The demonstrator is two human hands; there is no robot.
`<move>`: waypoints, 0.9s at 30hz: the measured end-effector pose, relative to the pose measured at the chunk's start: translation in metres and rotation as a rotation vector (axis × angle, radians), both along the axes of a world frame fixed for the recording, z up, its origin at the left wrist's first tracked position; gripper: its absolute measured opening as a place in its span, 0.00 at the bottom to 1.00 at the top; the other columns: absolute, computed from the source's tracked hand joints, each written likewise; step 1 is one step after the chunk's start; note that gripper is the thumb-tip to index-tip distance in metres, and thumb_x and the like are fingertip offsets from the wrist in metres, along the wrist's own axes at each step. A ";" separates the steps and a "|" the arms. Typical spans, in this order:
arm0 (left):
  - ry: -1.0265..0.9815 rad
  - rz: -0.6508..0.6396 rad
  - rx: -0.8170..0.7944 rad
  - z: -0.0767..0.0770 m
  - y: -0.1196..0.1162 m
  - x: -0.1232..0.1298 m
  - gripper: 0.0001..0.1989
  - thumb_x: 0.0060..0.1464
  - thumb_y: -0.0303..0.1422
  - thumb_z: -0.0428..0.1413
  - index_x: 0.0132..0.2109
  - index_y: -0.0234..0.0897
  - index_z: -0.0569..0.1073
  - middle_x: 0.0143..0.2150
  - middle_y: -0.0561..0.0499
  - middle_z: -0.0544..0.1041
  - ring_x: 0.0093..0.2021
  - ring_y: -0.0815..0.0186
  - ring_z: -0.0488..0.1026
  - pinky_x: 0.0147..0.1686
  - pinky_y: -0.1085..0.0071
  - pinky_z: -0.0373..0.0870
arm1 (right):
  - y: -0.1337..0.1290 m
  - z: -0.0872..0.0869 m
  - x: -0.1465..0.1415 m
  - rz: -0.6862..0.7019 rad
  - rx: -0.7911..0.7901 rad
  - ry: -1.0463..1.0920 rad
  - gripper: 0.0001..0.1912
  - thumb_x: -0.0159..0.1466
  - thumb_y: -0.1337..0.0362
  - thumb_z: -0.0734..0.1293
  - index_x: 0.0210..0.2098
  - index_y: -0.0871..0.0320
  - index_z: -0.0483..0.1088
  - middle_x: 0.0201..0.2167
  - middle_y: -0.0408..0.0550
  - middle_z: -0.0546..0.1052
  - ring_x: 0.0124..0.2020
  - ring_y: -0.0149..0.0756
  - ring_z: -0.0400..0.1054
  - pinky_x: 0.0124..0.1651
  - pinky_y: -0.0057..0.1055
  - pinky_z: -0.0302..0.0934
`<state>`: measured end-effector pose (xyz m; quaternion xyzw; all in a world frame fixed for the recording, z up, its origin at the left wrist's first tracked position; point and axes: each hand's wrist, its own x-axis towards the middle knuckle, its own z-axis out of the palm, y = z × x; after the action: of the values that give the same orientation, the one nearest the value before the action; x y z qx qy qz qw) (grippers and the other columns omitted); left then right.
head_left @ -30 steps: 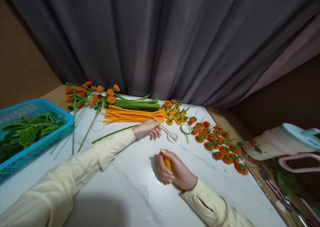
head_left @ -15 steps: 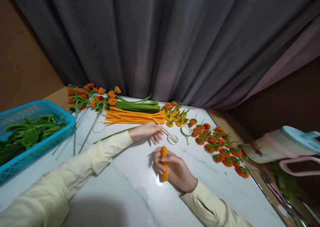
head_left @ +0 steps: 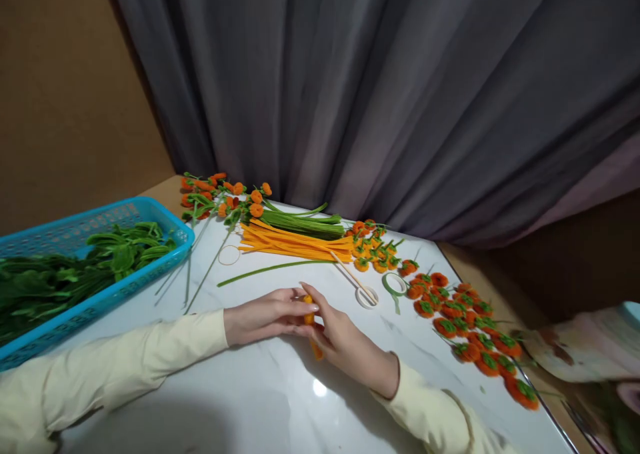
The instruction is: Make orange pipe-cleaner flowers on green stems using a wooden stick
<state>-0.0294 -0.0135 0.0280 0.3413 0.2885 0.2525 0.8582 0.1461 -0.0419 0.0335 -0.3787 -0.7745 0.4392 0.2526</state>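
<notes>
My left hand [head_left: 265,315] and my right hand [head_left: 347,341] meet above the front middle of the white marbled table. Between their fingers is an orange chenille stem [head_left: 317,351], folded or coiled into a short piece and partly covered by the fingers. Both hands are closed on it. Beyond them lie a single green chenille stem [head_left: 275,268], a bundle of orange chenille stems [head_left: 295,242] and a bundle of green ones [head_left: 303,225]. A thin wooden stick [head_left: 353,276] rests across a white ring [head_left: 361,299], beside a roll of green tape [head_left: 387,282].
At left stands a blue plastic basket [head_left: 165,231] holding green chenille leaves [head_left: 125,257]. Orange chenille flowers [head_left: 465,327] line the right edge; others with stems [head_left: 237,197] lie at the back left. A large cup [head_left: 575,344] is at far right, and a grey curtain [head_left: 350,94] hangs behind.
My left hand has come back from beside the wooden stick to join my right hand at the orange chenille piece. The view has turned, shifting the table's things rightward.
</notes>
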 end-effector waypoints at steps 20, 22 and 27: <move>-0.016 -0.004 -0.176 -0.031 -0.003 -0.083 0.16 0.47 0.41 0.61 0.38 0.32 0.73 0.26 0.50 0.74 0.23 0.70 0.69 0.27 0.73 0.60 | 0.113 0.016 -0.138 0.671 0.808 -0.767 0.07 0.62 0.74 0.61 0.39 0.61 0.69 0.35 0.50 0.74 0.36 0.37 0.67 0.35 0.29 0.56; -0.030 -0.012 -0.171 -0.030 -0.004 -0.083 0.16 0.47 0.41 0.61 0.38 0.31 0.74 0.25 0.49 0.75 0.23 0.71 0.68 0.26 0.73 0.59 | 0.112 0.014 -0.140 0.627 0.856 -0.811 0.08 0.63 0.74 0.60 0.40 0.62 0.69 0.38 0.52 0.73 0.37 0.38 0.67 0.35 0.29 0.56; -0.059 -0.030 -0.140 -0.029 -0.004 -0.083 0.15 0.49 0.38 0.61 0.38 0.28 0.74 0.25 0.48 0.74 0.23 0.71 0.67 0.27 0.73 0.59 | 0.114 0.007 -0.140 0.520 0.895 -0.917 0.08 0.65 0.75 0.58 0.41 0.66 0.68 0.34 0.55 0.73 0.35 0.39 0.68 0.33 0.30 0.56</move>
<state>-0.1119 -0.0179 -0.0006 0.2769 0.2748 0.2286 0.8919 0.0066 0.0721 0.0405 -0.1876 -0.9755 -0.0810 -0.0820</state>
